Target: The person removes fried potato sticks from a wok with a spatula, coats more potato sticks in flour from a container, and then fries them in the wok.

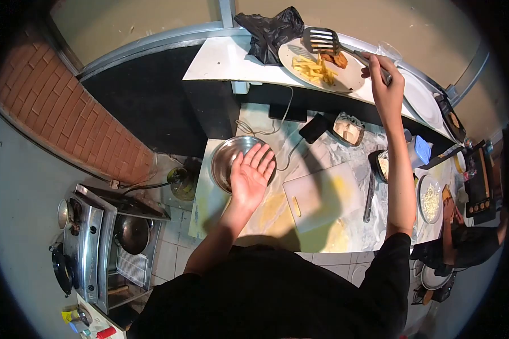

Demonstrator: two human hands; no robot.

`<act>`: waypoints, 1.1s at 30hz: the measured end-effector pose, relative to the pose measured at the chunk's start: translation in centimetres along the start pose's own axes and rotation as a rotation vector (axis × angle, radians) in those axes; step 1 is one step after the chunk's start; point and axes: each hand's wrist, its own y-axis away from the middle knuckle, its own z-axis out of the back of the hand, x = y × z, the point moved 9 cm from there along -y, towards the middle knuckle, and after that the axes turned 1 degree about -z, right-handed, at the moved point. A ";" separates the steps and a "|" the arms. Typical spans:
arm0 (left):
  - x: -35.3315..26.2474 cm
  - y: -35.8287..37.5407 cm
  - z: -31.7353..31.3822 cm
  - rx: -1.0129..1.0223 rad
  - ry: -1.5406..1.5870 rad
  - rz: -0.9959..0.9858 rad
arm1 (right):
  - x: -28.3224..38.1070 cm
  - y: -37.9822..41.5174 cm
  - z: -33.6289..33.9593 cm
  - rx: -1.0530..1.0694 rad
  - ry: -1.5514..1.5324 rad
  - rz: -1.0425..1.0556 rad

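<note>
My right hand (387, 85) is wrapped round the handle of a black slotted spatula (323, 40), raised over a white oval plate (345, 83) on the upper shelf. French fries (314, 70) lie on that plate beside a browned piece of food (338, 59), partly under the spatula. My left hand (251, 178) is palm up with its fingers stretched, holding nothing, above a steel bowl (220, 164) on the lower counter. Whether it touches the bowl cannot be told.
A cutting board (322, 198), a knife (369, 198) and a plate of chopped white food (430, 199) are on the counter. A black plastic bag (270, 34) lies on the shelf. Left stands a stove (87, 248). A co-worker's arm (448, 234) shows at right.
</note>
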 end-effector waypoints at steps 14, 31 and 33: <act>-7.7 9.4 5.9 -0.066 -0.060 -0.144 | -1.7 -0.7 -0.3 -0.046 -0.771 -0.427; -29.5 42.6 21.4 -0.568 -0.074 -0.794 | 39.3 19.3 -40.4 1.093 -1.228 -0.666; -31.5 48.2 23.9 -0.630 -0.085 -0.863 | 45.1 24.3 -45.9 1.241 -1.346 -0.682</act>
